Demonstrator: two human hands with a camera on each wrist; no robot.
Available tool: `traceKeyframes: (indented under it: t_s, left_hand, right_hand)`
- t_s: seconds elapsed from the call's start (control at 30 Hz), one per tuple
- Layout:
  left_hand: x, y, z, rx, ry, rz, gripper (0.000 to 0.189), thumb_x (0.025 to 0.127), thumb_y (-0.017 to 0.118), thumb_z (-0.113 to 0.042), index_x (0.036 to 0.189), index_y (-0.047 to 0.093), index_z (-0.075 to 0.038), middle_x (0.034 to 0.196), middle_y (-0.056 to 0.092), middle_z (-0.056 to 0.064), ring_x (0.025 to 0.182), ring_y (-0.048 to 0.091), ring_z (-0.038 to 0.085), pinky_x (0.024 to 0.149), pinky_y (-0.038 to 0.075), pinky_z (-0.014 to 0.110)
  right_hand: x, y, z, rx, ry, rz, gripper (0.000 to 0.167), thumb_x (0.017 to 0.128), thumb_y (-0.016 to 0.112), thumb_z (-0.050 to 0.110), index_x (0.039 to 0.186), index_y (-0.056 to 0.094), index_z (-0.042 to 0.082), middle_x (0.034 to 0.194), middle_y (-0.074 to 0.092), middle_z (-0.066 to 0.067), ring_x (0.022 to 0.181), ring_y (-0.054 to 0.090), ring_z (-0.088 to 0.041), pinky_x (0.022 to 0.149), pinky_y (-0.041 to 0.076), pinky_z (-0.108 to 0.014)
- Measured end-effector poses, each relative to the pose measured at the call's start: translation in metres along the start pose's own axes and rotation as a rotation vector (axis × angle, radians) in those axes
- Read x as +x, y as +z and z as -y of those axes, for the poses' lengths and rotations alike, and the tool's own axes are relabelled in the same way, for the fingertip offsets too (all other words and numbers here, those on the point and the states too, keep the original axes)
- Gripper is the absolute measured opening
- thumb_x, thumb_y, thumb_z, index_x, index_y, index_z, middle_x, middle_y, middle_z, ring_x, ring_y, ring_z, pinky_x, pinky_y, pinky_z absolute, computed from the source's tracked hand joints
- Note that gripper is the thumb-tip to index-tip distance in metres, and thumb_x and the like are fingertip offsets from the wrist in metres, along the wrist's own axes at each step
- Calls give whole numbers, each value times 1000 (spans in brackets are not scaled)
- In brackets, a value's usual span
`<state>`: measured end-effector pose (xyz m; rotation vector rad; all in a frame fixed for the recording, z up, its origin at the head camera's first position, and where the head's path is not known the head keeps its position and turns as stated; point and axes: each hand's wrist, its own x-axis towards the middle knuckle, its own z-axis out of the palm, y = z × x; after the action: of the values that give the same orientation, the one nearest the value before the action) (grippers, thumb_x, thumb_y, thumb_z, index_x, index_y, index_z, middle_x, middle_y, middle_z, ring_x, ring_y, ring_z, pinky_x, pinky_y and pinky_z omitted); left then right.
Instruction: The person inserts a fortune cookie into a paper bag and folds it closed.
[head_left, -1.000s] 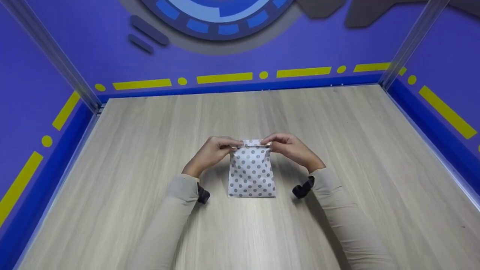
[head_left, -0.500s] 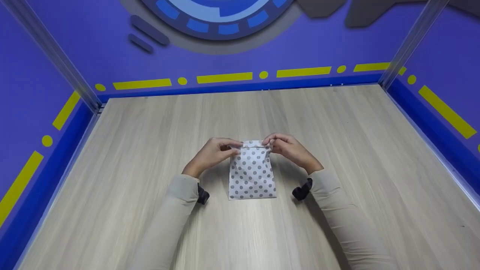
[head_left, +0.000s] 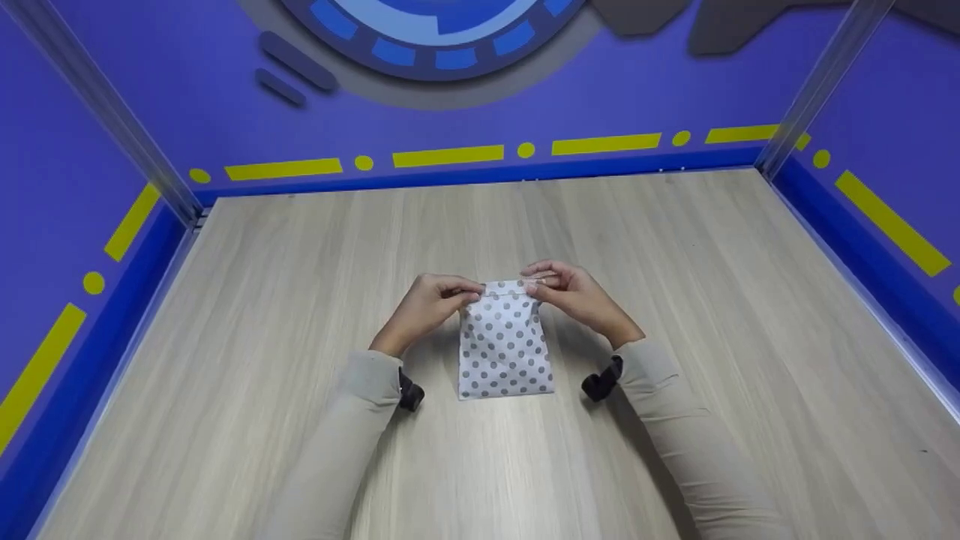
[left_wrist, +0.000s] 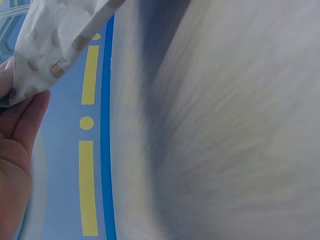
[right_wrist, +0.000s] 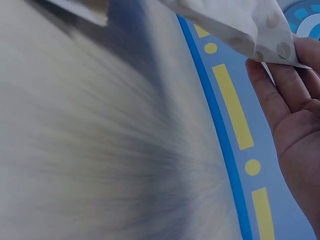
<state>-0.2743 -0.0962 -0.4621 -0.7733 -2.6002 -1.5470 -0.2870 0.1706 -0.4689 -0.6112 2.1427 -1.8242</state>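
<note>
A white paper bag (head_left: 504, 345) with grey polka dots is in the middle of the head view, its far end folded over in a narrow strip. My left hand (head_left: 433, 304) pinches the far left corner between thumb and fingers. At the far right corner, my right hand (head_left: 581, 300) pinches the paper, thumb on top and fingers behind. In the left wrist view the bag's corner (left_wrist: 45, 55) lies between thumb and fingertips. The right wrist view has the other corner (right_wrist: 280, 45) held likewise, with the fingers beneath it.
A wood-grain table (head_left: 300, 255) spreads around the bag. Purple-blue panels (head_left: 450, 127) with yellow markings enclose its back and sides, joined by metal posts (head_left: 825, 82) at the corners. Dark wrist cameras (head_left: 602, 380) hang under both wrists.
The right thumb has come onto the top of the folded strip and the right fingers have shifted slightly back. The bag's near edge has slid a little toward me.
</note>
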Motion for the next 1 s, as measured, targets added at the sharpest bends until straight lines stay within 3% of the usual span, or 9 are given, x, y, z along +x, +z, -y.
traceKeyframes:
  t_s: [0.13,0.33,0.5,0.67,0.83,1.0]
  left_hand:
    - [0,3,-2,-9,-19,-23,16,89,67,-9,102,75,-7,101,74,6,80,63,11,70,49,18]
    - [-1,6,-3,-26,-54,-48,19,89,67,-9,107,71,-7,102,73,6,84,63,13,74,49,21]
    - [-2,7,-5,-11,-65,-65,22,88,68,-7,110,70,-7,103,72,6,85,65,13,75,49,22]
    - [-2,8,-8,-19,-87,-55,22,88,67,-8,110,71,-9,106,72,5,80,62,13,70,49,21]
    - [-1,11,-12,-70,-156,-73,22,86,69,-12,108,72,-11,106,71,3,79,58,13,70,47,23]
    - [1,15,-13,-151,-210,-58,23,83,75,-23,104,73,-14,102,71,2,86,62,17,74,49,26]
  right_hand:
    - [0,-1,3,-14,23,16,39,94,60,10,129,53,-7,103,72,-12,91,69,-12,84,53,-27]
    - [4,-2,8,-128,68,-12,32,93,61,10,123,63,-1,110,68,-17,87,66,-12,80,54,-30]
    - [8,6,15,-225,65,-30,30,90,68,20,116,68,5,110,66,-14,84,60,-16,73,51,-28]
    - [13,15,21,-270,82,-19,33,86,73,27,112,70,7,109,69,-11,80,63,-14,69,50,-23]
    - [15,21,25,-291,94,-33,26,84,74,23,105,73,6,98,71,-10,74,64,-14,66,50,-23]
    - [15,25,27,-305,91,-46,24,84,75,22,102,73,6,100,71,-10,76,64,-13,67,51,-23]
